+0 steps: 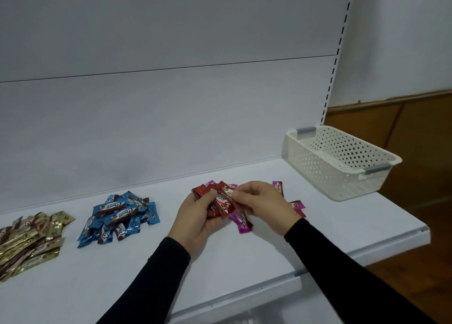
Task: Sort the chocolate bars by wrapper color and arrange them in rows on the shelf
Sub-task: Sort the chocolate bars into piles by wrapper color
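gold pile (27,240), blue pile (119,216) and white basket (342,162) are sitting on the shelf (244,257). left hand (200,216) is gripping upright red bars (220,198); right hand (261,203) is pinching one, pink bars (241,222) lying beneath.

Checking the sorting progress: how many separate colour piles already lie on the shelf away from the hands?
2: gold pile at the shelf's far left, blue pile beside it. Red and pink bars remain mixed at the hands.

white shelf (244,262), gold bars (29,240), blue bars (119,216), basket (342,162)
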The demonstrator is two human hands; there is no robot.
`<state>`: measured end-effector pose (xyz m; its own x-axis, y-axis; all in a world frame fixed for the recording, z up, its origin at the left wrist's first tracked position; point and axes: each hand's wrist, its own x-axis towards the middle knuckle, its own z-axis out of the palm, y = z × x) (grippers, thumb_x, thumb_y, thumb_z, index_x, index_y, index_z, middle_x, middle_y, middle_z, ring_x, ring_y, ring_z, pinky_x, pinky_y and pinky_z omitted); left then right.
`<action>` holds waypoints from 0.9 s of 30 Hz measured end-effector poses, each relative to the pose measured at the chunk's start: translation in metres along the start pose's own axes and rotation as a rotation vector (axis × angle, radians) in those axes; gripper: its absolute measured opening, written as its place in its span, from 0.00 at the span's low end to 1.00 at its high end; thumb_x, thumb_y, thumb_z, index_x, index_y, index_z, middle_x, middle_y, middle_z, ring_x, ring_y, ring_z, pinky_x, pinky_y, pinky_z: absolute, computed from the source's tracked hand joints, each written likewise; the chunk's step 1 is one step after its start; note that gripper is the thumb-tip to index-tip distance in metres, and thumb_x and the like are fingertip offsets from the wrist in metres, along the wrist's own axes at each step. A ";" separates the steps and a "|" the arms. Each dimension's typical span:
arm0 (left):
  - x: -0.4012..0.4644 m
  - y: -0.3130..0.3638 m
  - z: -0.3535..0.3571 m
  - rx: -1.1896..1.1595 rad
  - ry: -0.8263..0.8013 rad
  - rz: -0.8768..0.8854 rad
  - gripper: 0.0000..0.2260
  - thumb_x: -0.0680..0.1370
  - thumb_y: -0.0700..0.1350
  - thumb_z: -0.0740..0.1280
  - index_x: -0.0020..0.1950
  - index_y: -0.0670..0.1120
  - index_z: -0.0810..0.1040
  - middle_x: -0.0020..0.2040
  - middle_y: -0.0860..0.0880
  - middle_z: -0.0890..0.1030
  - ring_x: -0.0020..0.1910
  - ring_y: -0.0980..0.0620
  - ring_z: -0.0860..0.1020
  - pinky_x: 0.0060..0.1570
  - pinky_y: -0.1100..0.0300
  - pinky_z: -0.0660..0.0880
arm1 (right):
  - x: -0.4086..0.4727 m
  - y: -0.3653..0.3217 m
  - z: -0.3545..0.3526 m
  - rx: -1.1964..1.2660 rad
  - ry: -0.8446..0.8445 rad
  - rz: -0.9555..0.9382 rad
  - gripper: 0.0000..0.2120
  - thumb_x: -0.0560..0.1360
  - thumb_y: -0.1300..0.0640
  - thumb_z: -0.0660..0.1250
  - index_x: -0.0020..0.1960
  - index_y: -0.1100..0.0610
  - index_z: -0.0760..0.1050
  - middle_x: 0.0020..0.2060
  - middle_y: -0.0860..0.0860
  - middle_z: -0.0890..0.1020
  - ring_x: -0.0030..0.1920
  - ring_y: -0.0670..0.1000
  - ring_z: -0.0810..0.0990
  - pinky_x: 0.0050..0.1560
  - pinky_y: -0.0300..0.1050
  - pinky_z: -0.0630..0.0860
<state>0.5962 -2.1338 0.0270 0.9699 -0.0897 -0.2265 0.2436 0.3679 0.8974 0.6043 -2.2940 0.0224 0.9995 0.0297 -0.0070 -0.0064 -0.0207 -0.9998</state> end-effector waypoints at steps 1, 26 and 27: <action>-0.004 -0.002 -0.001 -0.026 -0.012 0.004 0.09 0.83 0.41 0.63 0.60 0.39 0.78 0.52 0.39 0.85 0.51 0.41 0.85 0.51 0.43 0.81 | -0.007 0.004 0.005 -0.042 0.024 -0.016 0.02 0.74 0.61 0.73 0.43 0.57 0.81 0.34 0.54 0.83 0.33 0.48 0.80 0.36 0.42 0.77; -0.042 -0.013 -0.032 -0.038 0.067 -0.017 0.09 0.79 0.36 0.69 0.59 0.40 0.78 0.46 0.42 0.86 0.46 0.44 0.85 0.46 0.43 0.82 | -0.074 0.028 -0.067 -1.205 0.150 -0.189 0.10 0.78 0.51 0.65 0.53 0.55 0.82 0.52 0.49 0.81 0.54 0.52 0.77 0.53 0.43 0.71; -0.043 -0.013 -0.034 -0.038 0.074 -0.019 0.09 0.79 0.36 0.69 0.59 0.40 0.78 0.46 0.42 0.86 0.47 0.44 0.85 0.46 0.43 0.82 | -0.074 0.025 -0.070 -1.220 0.148 -0.137 0.12 0.77 0.48 0.66 0.55 0.53 0.81 0.53 0.48 0.80 0.55 0.52 0.77 0.56 0.44 0.72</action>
<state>0.5517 -2.1033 0.0122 0.9620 -0.0287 -0.2717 0.2599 0.4021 0.8779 0.5325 -2.3664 -0.0010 0.9839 -0.0067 0.1784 0.0513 -0.9465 -0.3187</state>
